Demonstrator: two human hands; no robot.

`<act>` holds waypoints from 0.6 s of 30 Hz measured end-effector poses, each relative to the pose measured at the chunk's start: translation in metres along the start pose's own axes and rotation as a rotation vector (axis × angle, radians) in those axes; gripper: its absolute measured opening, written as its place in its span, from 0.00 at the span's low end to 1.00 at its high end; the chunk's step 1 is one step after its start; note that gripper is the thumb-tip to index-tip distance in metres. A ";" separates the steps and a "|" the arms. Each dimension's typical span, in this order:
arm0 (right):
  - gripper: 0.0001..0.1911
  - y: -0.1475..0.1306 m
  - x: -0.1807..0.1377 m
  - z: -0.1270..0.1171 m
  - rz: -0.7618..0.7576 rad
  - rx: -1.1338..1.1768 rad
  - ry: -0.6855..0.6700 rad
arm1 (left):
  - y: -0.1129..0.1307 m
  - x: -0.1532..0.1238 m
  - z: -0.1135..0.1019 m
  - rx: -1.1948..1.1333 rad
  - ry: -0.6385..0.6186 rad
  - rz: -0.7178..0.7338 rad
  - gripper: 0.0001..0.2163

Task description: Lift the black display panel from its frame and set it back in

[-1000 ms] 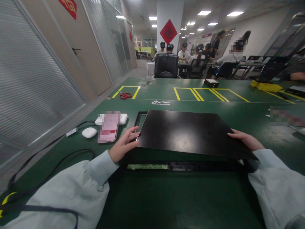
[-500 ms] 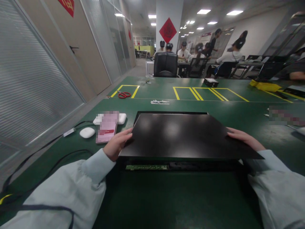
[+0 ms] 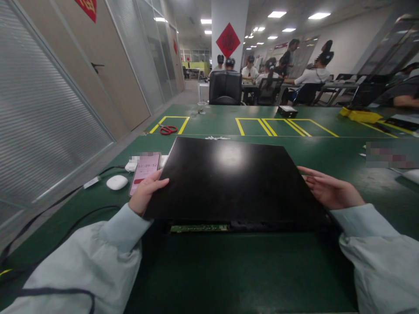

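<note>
A thin black display panel (image 3: 229,183), glossy on top, lies or hovers over a darker base in front of me; whether it rests fully on it is hidden. My left hand (image 3: 145,192) grips the panel's left edge, thumb on the top face and the other fingers mostly hidden. At the right edge is my right hand (image 3: 330,189), fingers stretched out and apart, fingertips at or just touching the edge. Beneath the near edge a green circuit board strip (image 3: 199,228) shows.
The green table (image 3: 242,270) holds a phone (image 3: 147,168), a white rounded case (image 3: 117,182) and a cable (image 3: 78,218) at left. Red scissors (image 3: 168,130), white scraps (image 3: 216,138) and a black box (image 3: 287,111) lie farther back. People sit beyond a black chair (image 3: 225,88).
The panel has shifted left and its far edge now covers the dark frame edge behind it. My right hand has loosened, its fingers reaching along the side; my left hand keeps hold.
</note>
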State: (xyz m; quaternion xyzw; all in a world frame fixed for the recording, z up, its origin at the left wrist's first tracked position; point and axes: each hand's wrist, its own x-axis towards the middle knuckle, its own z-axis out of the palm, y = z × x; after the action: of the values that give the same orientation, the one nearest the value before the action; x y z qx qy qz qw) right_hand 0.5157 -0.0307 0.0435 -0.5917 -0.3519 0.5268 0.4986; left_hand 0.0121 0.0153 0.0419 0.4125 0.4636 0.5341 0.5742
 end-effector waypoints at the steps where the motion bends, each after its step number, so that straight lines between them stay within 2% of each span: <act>1: 0.24 0.000 0.003 0.000 -0.004 0.008 0.018 | -0.001 0.000 -0.001 -0.008 0.017 0.015 0.30; 3: 0.25 0.000 0.007 -0.001 -0.015 0.024 0.041 | -0.002 0.001 -0.002 -0.008 0.033 0.030 0.31; 6: 0.26 0.002 0.011 -0.005 -0.027 0.020 0.002 | -0.005 0.001 -0.001 -0.008 0.041 0.033 0.29; 11: 0.27 0.004 0.012 -0.013 -0.023 -0.020 0.021 | -0.004 -0.006 0.005 0.018 0.015 -0.037 0.27; 18: 0.19 -0.002 0.010 -0.007 -0.021 -0.064 0.112 | -0.008 -0.007 0.002 0.110 -0.030 -0.072 0.34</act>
State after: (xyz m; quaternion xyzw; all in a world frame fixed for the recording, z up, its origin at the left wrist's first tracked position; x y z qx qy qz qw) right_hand 0.5243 -0.0219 0.0422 -0.6320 -0.3464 0.4760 0.5040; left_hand 0.0165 0.0078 0.0348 0.4343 0.4980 0.4806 0.5766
